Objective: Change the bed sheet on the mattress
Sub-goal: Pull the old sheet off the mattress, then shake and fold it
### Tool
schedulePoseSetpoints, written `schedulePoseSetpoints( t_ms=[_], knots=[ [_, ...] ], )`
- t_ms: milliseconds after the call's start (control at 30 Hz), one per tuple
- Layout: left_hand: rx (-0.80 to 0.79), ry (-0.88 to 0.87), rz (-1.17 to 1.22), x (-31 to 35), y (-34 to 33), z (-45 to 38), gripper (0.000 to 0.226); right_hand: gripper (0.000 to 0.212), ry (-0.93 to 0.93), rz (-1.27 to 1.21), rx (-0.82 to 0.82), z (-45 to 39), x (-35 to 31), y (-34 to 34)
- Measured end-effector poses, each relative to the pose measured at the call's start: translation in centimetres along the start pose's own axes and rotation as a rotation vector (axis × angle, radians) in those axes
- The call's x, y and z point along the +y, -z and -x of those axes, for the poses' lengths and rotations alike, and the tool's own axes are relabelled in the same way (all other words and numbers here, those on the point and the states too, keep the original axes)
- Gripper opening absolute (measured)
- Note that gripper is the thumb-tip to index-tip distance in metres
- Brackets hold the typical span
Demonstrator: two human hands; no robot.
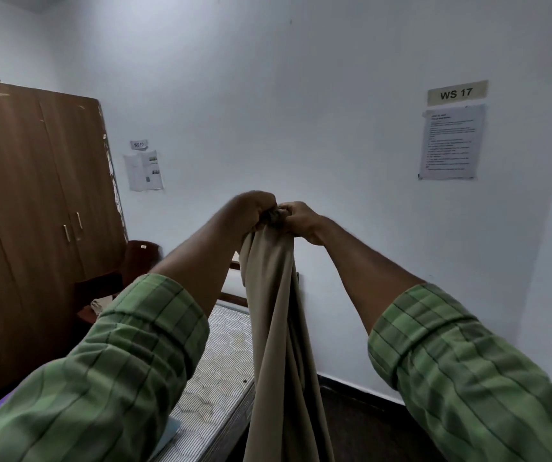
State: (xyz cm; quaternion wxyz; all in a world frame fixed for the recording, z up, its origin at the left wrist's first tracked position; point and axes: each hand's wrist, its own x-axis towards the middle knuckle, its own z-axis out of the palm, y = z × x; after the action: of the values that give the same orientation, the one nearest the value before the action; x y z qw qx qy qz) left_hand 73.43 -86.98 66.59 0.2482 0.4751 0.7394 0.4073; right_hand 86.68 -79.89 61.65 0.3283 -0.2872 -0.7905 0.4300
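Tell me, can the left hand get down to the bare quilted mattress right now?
Probably not: the left hand and right hand both grip the bunched beige sheet, raised above the mattress.

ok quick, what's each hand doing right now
Left hand: closed, gripping the top of the beige sheet.
Right hand: closed, gripping the same bunched top edge of the sheet.

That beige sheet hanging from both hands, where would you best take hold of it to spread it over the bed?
Probably along the top edge of the beige sheet, now bunched between the left hand and right hand. Slide each grip outward from above; the cloth hangs in long folds over the bare mattress, so its upper edge should open it.
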Motion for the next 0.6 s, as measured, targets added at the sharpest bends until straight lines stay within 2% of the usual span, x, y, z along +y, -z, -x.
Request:
schedulePoseSetpoints(
  t_ms=[67,133,200,267,300,333,367,400,467,533,600],
  knots=[
    [0.152,-0.136,0.045,-0.3,0.1,-0.3,0.022,0.019,0.037,0.055,0.111,-0.2,0.1,0.7],
    [0.319,-0.417,-0.175,-1.0,1.1,-0.7,0.047,0.019,0.060,0.040,0.227,-0.6,0.2,1.7],
    [0.264,-0.545,-0.494,-2.0,1.9,-0.6,0.088,0.019,0.061,-0.089,0.236,-0.9,-0.2,2.7],
    [0.083,-0.470,-0.701,-2.6,2.2,-0.3,0.110,0.021,0.054,-0.217,0.159,-0.9,-1.2,4.0],
    [-0.006,-0.402,-0.763,-2.7,2.1,-0.2,0.106,0.020,0.054,-0.250,0.139,-0.8,-1.7,4.5],
    [-0.069,-0.336,-0.800,-2.6,1.9,0.1,0.090,0.018,0.054,-0.255,0.154,-0.8,-1.9,4.9],
    [-0.038,-0.299,-0.821,-2.4,1.6,0.2,0.069,0.016,0.053,-0.241,0.195,-0.7,-1.9,5.3],
    [0.062,-0.313,-0.830,-2.3,1.3,0.1,0.050,0.016,0.048,-0.185,0.257,-0.7,-1.7,5.6],
    [0.370,-0.386,-0.804,-1.8,0.8,-0.1,0.021,0.019,0.022,0.060,0.317,-0.7,-1.0,6.4],
    [0.497,-0.395,-0.783,-1.5,0.6,-0.4,0.014,0.023,-0.004,0.315,0.254,-0.4,-0.9,7.0],
    [0.398,-0.396,-0.791,-0.9,0.7,-0.6,0.018,0.022,0.055,0.351,0.385,-0.3,-0.8,7.7]
  ],
)
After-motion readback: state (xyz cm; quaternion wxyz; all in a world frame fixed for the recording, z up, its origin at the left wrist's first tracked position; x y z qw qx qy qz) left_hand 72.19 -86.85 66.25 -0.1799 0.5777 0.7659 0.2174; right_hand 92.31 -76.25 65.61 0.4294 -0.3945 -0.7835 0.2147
